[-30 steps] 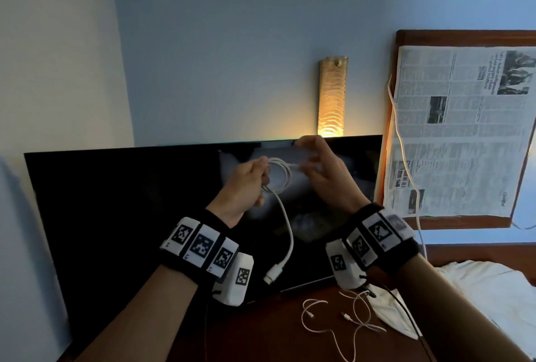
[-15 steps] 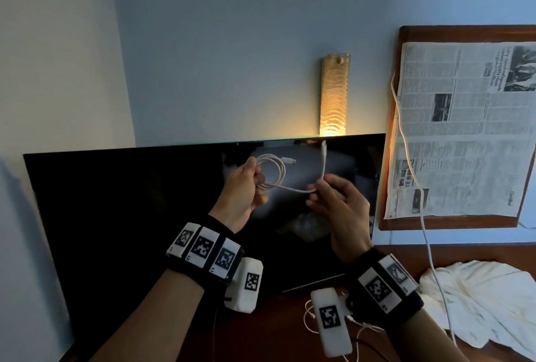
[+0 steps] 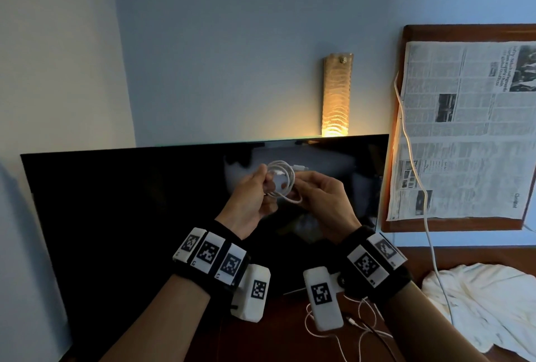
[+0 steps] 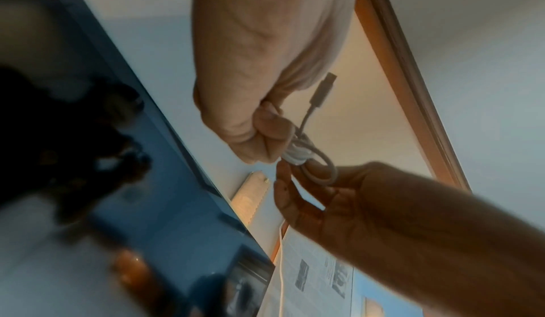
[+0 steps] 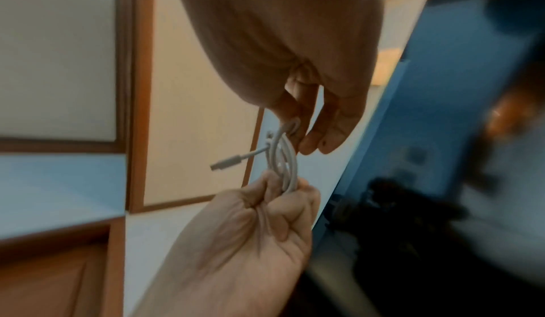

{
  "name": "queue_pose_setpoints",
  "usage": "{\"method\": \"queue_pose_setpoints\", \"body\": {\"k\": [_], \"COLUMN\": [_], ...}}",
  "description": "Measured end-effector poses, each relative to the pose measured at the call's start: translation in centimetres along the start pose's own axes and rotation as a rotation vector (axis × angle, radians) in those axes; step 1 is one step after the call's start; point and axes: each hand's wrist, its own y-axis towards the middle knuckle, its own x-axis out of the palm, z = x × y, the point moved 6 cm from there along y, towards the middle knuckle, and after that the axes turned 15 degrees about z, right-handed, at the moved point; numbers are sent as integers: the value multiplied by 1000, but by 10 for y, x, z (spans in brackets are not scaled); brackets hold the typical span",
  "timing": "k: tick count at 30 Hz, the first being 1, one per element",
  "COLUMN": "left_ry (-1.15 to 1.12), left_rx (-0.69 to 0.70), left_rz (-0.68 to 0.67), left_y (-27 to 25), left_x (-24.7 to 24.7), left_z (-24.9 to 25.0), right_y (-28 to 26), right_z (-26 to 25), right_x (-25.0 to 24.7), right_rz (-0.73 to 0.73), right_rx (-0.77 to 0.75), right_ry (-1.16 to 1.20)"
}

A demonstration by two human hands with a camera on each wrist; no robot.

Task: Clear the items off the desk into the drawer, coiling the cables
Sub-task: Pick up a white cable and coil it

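I hold a white charging cable [image 3: 280,178] up in front of a black screen, wound into a small coil of several loops. My left hand [image 3: 264,180] pinches one side of the coil [image 4: 301,153] between thumb and curled fingers. My right hand [image 3: 301,189] pinches the last loose loop [image 4: 327,172] on the opposite side. One plug [image 4: 324,88] sticks out free from the coil. In the right wrist view the coil [image 5: 284,161] runs from my right hand [image 5: 306,135] down into my left hand [image 5: 283,189].
A thin white earphone cable [image 3: 359,322] lies tangled on the dark wooden desk [image 3: 275,341] below my wrists. A white cloth [image 3: 487,303] lies at the right. A white cord [image 3: 412,158] hangs over the framed newspaper [image 3: 464,129]. The black screen [image 3: 130,216] stands behind.
The hanging end of the cable has been wound up into the coil. My right hand came in from the right and now pinches the coil close to my left hand.
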Motion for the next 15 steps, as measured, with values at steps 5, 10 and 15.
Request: {"method": "queue_pose_setpoints", "body": {"k": [5, 10, 15], "left_ry": [141, 131, 160], "left_rx": [90, 114, 242], "left_rz": [17, -7, 43], "left_y": [3, 1, 2], "left_x": [-4, -2, 0], "left_z": [-2, -1, 6], "right_y": [4, -10, -3], "right_z": [-11, -35, -35], "right_x": [6, 16, 10], "right_rz": [17, -65, 104], "right_rx": [-172, -614, -700], "right_ry": [-109, -497, -564]}}
